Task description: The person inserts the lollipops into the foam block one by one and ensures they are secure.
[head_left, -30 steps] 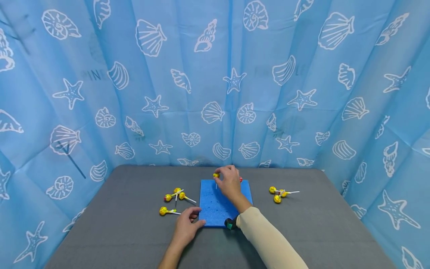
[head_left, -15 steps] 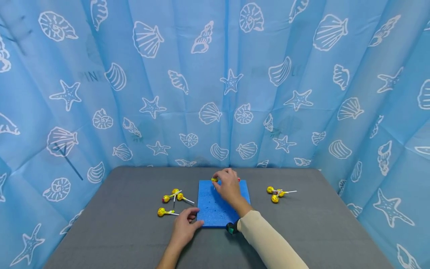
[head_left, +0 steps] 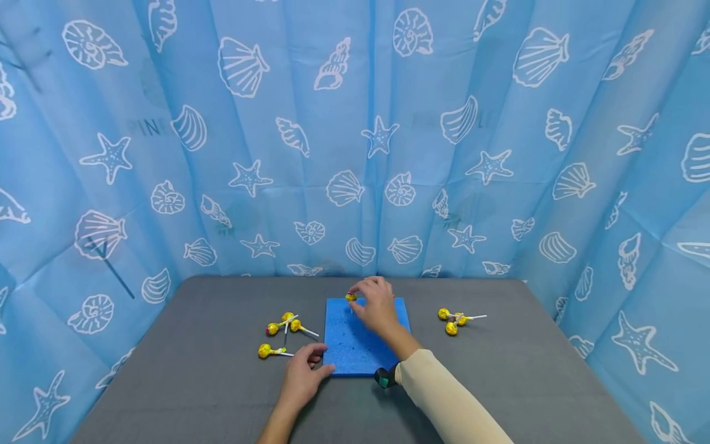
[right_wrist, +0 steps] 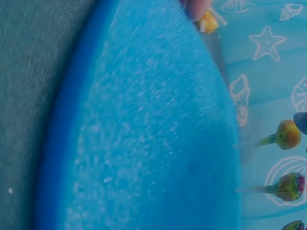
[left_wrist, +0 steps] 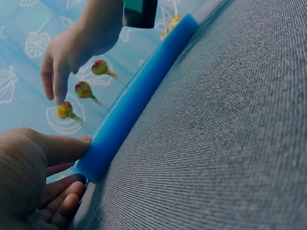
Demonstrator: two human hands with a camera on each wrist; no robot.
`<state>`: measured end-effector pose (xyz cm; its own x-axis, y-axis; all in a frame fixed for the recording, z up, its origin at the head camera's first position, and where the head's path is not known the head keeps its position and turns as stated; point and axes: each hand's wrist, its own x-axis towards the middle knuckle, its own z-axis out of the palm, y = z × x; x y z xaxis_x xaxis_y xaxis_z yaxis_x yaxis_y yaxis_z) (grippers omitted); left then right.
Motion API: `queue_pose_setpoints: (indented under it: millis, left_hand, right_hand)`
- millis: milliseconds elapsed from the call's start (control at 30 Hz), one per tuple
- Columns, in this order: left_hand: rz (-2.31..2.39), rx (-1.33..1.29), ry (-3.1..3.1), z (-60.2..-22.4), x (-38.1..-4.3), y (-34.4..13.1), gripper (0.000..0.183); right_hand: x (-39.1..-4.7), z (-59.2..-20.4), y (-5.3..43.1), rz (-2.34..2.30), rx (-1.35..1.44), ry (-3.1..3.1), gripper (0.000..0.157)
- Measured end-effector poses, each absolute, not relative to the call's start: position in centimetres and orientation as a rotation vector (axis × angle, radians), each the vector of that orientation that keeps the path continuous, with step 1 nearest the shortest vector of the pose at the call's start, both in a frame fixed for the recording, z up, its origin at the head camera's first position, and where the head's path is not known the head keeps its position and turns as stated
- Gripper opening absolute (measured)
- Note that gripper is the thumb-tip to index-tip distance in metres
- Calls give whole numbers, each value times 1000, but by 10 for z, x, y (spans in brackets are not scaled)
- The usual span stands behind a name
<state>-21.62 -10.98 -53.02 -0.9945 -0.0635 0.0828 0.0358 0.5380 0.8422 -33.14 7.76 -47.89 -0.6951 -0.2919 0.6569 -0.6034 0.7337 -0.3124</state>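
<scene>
Three upright lollipops (left_wrist: 83,89) stand in the blue block (head_left: 360,345); the right hand (head_left: 378,306) pinches the leftmost lollipop (head_left: 351,297). The left hand (head_left: 302,375), fingers apart, touches the block's left edge. Loose lollipops (head_left: 264,351) flank it.

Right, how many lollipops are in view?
At least 10: four lollipops left of the blue board, three lollipops at its far edge by the right hand, three heaped lollipops to its right, perhaps hiding another.
</scene>
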Motion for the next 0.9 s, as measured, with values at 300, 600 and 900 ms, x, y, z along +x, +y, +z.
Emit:
queue_pose_setpoints:
  millis: [300,600,900]
  left_hand:
    - [-1458,13,-2659,-532,-217,-111,37]
    - [-1472,11,-2666,-532,-216,-111,37]
    - [-1463,-7,-2659,-530,-215,-111,38]
  right_hand:
    - [-323,-474,81,844,658,-2251,24]
    - [-316,-471,92,998,705,-2074,26]
    - [-312,-475,114,1124,530,-2038,23]
